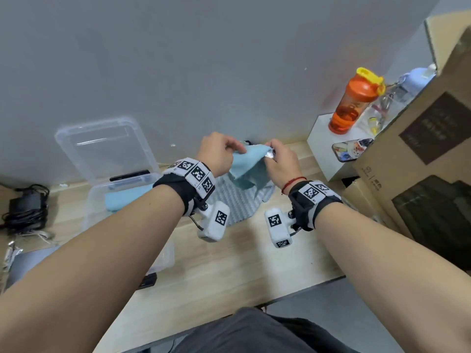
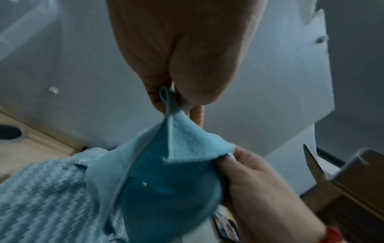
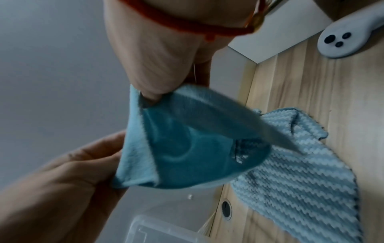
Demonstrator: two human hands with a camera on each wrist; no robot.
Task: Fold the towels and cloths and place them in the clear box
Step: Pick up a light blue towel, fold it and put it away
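Both hands hold a small plain light blue cloth (image 1: 246,164) up above the table near the wall. My left hand (image 1: 220,151) pinches one top corner by its hanging loop (image 2: 165,97). My right hand (image 1: 279,159) pinches the other top corner (image 3: 145,98). The cloth (image 2: 176,172) hangs slack between them. Under it a ribbed blue-and-white towel (image 1: 237,200) lies spread flat on the table (image 3: 290,172). The clear box (image 1: 102,197) stands at the left with its lid (image 1: 107,146) leaning open against the wall. A folded light blue cloth (image 1: 125,200) lies inside it.
An orange shaker bottle (image 1: 354,103) and a phone (image 1: 351,149) sit on a white box at the right. Large cardboard boxes (image 1: 420,154) fill the right side. A black charger with cables (image 1: 25,207) lies at the far left. A round cable hole (image 3: 226,208) is in the tabletop.
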